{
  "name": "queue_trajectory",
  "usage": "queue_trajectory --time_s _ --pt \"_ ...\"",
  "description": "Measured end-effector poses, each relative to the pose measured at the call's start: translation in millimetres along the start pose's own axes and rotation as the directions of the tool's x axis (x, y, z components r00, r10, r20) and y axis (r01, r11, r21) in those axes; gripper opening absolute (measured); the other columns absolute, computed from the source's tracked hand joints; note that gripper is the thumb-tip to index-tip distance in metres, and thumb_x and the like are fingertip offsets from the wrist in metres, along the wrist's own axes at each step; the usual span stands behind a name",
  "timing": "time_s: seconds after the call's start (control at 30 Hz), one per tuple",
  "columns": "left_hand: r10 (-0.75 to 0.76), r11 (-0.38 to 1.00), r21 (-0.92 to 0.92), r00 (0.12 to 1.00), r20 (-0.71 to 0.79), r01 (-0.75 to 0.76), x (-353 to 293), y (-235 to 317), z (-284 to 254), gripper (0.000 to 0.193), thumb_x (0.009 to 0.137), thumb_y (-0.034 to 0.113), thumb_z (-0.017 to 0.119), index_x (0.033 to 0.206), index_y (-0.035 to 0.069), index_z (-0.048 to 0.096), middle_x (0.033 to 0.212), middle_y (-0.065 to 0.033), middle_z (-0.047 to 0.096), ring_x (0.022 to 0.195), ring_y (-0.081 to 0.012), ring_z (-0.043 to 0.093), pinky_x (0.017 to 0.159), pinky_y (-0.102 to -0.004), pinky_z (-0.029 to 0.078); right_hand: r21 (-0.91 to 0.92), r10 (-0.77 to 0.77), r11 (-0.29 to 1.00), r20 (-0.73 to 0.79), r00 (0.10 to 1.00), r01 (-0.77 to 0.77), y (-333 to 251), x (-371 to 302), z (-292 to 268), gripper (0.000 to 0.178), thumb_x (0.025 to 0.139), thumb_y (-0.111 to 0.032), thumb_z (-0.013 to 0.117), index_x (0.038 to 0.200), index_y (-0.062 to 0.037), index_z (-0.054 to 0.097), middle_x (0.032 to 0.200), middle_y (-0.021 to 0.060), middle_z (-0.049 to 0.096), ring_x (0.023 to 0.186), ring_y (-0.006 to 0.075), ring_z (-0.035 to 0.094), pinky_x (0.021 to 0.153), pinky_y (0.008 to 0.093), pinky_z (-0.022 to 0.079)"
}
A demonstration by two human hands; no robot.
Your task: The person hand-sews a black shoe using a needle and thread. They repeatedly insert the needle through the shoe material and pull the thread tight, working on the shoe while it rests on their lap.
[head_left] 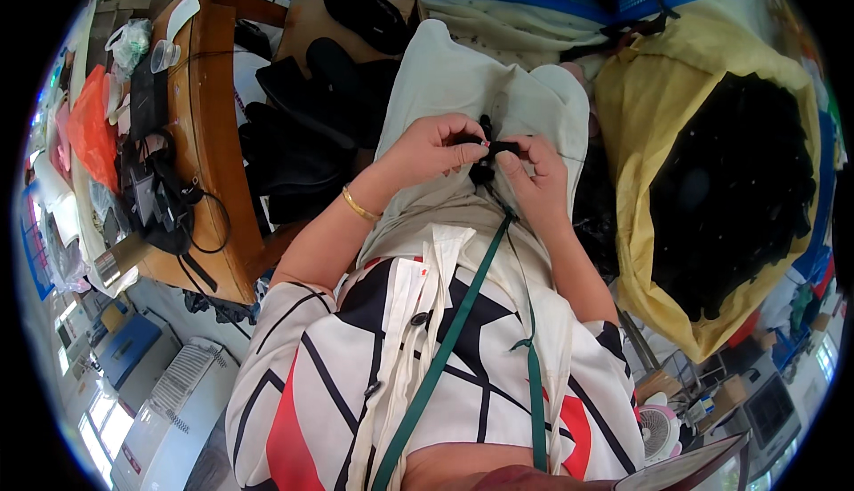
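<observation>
The left hand (pixel 434 149) and right hand (pixel 539 176) are pinching a small black piece (pixel 506 148) between the pale cloth's side edges.

Top: we see a white fabric garment (pixel 436 420) printed with thin black lines, angular black shapes and red patches.
Sleeves: we find short, loose ones in that print, the left sleeve (pixel 289 326) crossed by black lines.
Wrist: on the left we note a smooth gold-coloured bangle (pixel 358 205).
Front: we see off-white cloth strips (pixel 400 331) with dark round buttons.
Neck: we make out a flat dark-green ribbon strap (pixel 445 349).
Lap: we see pale, creased cloth (pixel 436 73).
</observation>
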State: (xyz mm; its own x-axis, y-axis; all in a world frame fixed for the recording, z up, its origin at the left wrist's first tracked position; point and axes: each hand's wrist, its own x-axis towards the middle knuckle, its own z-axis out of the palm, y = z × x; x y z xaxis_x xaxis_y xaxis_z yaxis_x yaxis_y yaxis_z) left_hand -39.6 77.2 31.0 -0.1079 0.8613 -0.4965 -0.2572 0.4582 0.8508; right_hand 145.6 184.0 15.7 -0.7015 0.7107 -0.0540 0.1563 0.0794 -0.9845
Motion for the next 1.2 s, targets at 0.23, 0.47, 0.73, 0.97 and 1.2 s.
queue_trajectory --time_s 0.23,0.47,0.73,0.97,1.2 --pt "0.624 0.565 0.656 0.78 0.057 -0.5 -3.3 0.3 10.4 0.017 0.086 0.01 0.071 0.102 0.004 0.066 0.097 -0.0064 0.066 0.087 -0.0164 0.062 0.071 -0.0269 0.051 0.391 0.478 0.721 0.316 0.82 -0.571 10.4 4.7 -12.0 0.026 0.099 -0.026 0.059 0.104 -0.0019 0.069 0.087 0.0024 0.067 0.076 0.0096 0.059 0.073 0.0243 0.048" --pt "0.223 0.961 0.15 0.973 0.064 -0.231 -3.6 -17.3 7.3 0.024 0.091 0.017 0.071 0.109 0.003 0.064 0.094 -0.0011 0.065 0.082 -0.0082 0.057 0.07 -0.026 0.051 0.038 0.112 0.992 0.155 0.982 -0.119 -2.1 3.2 -1.2 0.016 0.092 -0.008 0.063 0.105 -0.001 0.068 0.086 0.0054 0.064 0.078 0.0143 0.06 0.072 0.0258 0.048" --pt "0.057 0.996 0.067 0.998 0.026 -0.058 -9.5 -5.0 7.1 0.02 0.092 0.013 0.068 0.11 0.003 0.068 0.093 -0.0005 0.067 0.08 -0.0085 0.058 0.074 -0.0231 0.049 -0.336 -0.23 0.907 0.114 0.967 0.255 -24.2 3.3 -1.2 0.02 0.083 -0.002 0.069 0.103 -0.0049 0.07 0.076 0.0094 0.054 0.071 0.0262 0.056 0.06 0.0342 0.046" --pt "0.338 0.912 0.237 0.941 0.031 -0.336 -7.1 -19.5 10.0 0.017 0.091 0.005 0.066 0.107 0.002 0.068 0.093 -0.0041 0.067 0.086 -0.0106 0.06 0.079 -0.0265 0.049 -0.343 -0.362 0.812 0.336 0.869 0.471 -19.9 4.5 -12.7 0.026 0.084 -0.001 0.067 0.109 -0.0053 0.068 0.081 0.0099 0.058 0.074 0.0283 0.058 0.064 0.0352 0.049" --pt "0.471 0.725 0.57 0.882 -0.002 -0.386 -19.8 4.9 3.4 0.019 0.082 0.004 0.073 0.101 0.007 0.071 0.091 -0.006 0.066 0.087 -0.0214 0.063 0.076 -0.03 0.051 0.067 0.173 0.981 0.106 0.979 -0.18 -17.4 13.1 -33.6 0.018 0.095 -0.005 0.061 0.113 -0.0009 0.064 0.089 0.0039 0.066 0.08 0.0106 0.063 0.073 0.0252 0.05"
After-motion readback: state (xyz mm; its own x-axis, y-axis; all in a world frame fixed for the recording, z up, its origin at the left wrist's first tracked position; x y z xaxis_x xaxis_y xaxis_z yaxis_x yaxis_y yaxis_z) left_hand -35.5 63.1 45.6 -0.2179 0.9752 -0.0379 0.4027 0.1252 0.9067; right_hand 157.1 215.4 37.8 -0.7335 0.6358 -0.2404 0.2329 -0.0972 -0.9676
